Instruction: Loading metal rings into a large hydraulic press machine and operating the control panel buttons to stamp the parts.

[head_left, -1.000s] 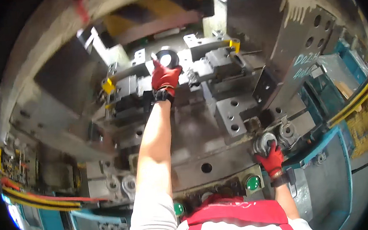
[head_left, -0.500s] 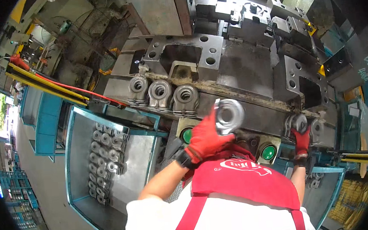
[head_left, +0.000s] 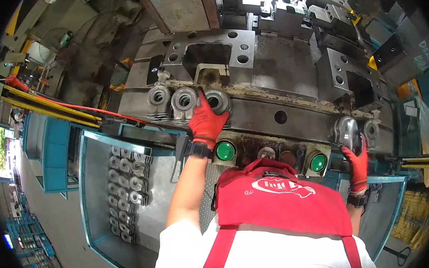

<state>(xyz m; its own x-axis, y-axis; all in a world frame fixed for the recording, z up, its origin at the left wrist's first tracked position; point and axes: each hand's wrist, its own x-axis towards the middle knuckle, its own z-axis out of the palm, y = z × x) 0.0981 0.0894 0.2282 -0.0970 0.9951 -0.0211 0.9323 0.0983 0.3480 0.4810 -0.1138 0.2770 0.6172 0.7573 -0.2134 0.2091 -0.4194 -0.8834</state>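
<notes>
My left hand (head_left: pixel 207 123), in a red glove, is at the right-hand stack of the left row. Its fingers and thumb straddle the near edge of a ring-shaped stamped metal part (head_left: pixel 217 99) lying on that stack. Two more stacks of such parts (head_left: pixel 184 101) stand to its left. My right hand (head_left: pixel 356 163), also red-gloved, grips a shiny stamped metal part (head_left: pixel 345 129) at the right end of the press bed ledge. Beside it stands another ring-shaped part (head_left: pixel 371 130). The right fingertips are partly hidden by the part.
Two green push buttons (head_left: pixel 225 151) sit on the panel between my arms. A blue-framed metal bin (head_left: pixel 155 209) at lower left holds rows of similar parts (head_left: pixel 122 181). Heavy die blocks (head_left: pixel 248 48) rise beyond the ledge. A red hose (head_left: pixel 78 105) runs along the left.
My left hand has carried a ring-shaped part leftward onto the right-hand stack. My right hand has tilted its part, whose smooth side now shows. The view has shifted slightly.
</notes>
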